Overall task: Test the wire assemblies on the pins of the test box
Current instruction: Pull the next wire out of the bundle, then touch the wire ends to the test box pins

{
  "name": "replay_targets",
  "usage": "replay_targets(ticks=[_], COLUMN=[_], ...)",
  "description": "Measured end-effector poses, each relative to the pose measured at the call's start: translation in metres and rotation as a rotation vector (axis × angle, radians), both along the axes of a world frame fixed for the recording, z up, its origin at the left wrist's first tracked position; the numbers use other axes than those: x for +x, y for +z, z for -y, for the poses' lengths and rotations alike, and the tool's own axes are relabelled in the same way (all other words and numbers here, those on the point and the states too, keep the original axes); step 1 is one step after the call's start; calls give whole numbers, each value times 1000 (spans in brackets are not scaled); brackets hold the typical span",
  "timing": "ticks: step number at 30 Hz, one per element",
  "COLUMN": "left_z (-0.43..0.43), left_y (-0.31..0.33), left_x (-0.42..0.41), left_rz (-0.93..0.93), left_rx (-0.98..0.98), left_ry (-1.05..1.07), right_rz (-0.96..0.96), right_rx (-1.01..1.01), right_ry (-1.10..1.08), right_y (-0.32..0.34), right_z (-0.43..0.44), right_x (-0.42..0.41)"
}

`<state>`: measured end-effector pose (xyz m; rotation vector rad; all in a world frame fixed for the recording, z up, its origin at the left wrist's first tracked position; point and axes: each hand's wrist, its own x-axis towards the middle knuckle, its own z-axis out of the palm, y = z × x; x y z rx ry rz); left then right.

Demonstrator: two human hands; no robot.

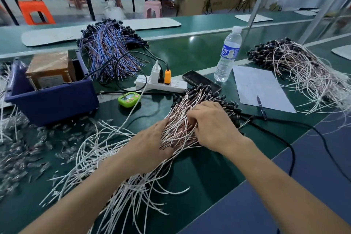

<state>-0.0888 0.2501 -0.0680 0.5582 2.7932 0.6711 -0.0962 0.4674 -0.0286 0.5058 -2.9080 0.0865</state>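
Both hands, in the head view, work mid-frame on the wire assemblies (pixel 178 133), a bundle running lower left to upper right: left hand (pixel 150 142) flat on it, right hand (pixel 212 125) curling fingers round strands; the test box (pixel 53 104) sits upper left, nearer the left hand

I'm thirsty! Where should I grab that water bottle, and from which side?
Grip the bottle round its label, the straight middle part. It stands upright with its cap on, so a sideways hold should keep it steady. Coming from the right, over the paper, looks best, because the phone lies close on its left and crowds that side.
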Motion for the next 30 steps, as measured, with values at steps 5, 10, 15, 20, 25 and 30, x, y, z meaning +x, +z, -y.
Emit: replay_targets(ticks=[5, 10, 15, 20, 25, 30], left_z=[3, 7, 7, 8, 32, 86], left_y=[6, 5, 0, 9, 34, 39], left_x=[4, 4, 4, 7, 5, 13], left_rz=[22, 30, -23, -24, -242, -258], left_rx=[42, 51, 17, 152, 292, 346], left_ry=[-13, -11, -53, 34, 242, 474], right_rz=[-48, -94, -86, -48, 127, 256], right_rx=[99, -65, -56, -129, -419, -687], right_ry=[4, -129, -217, -119, 81, 158], right_y=[4, 17, 15, 21, 13, 6], right_z=[-7, -19, -11, 17, 89, 160], right_x=[-2, -13, -15, -3, 13, 3])
